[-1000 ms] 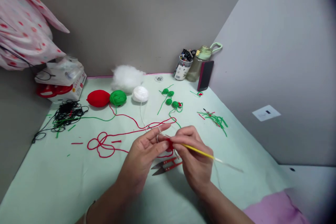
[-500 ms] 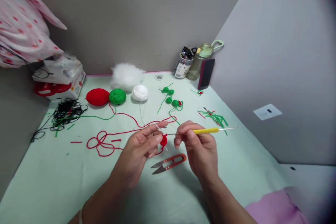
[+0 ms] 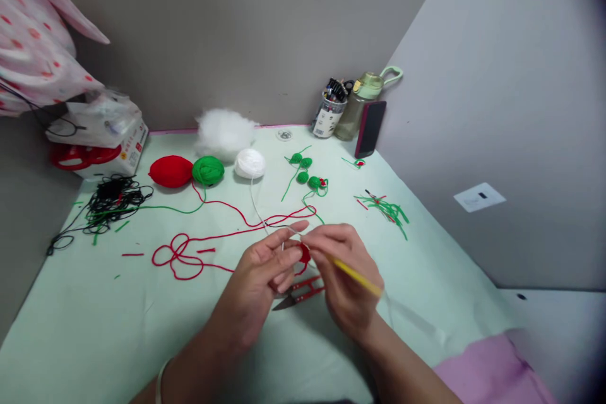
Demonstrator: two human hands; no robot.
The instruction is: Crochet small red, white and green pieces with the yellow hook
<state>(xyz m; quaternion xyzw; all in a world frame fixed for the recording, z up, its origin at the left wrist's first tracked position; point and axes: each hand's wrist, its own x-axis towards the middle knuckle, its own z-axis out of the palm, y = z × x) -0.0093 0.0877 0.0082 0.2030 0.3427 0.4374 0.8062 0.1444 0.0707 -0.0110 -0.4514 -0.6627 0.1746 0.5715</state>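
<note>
Between finger and thumb, my left hand point(image 3: 265, 271) pinches a small red crochet piece point(image 3: 305, 255). White yarn point(image 3: 255, 205) runs from the white yarn ball point(image 3: 250, 164) over my left fingers. My right hand point(image 3: 348, 271) is closed around the yellow handle of a crochet hook point(image 3: 357, 276), slanted down to the right. The hook's tip is hidden by my fingers, right at the red piece. Partly covered by my hands, orange-handled thread snips point(image 3: 305, 291) lie on the table below.
A red yarn ball point(image 3: 171, 172) and green yarn ball point(image 3: 208, 170) sit left of the white one, before white stuffing point(image 3: 225, 132). Green crocheted pieces point(image 3: 305, 163), green scraps point(image 3: 391, 208), a phone point(image 3: 372, 129), pen cup point(image 3: 328, 115) and tangled black yarn point(image 3: 113, 199) lie around.
My right hand has moved in against the left, and the hook has swung from nearly level to slanting down right. The view has shifted slightly.
</note>
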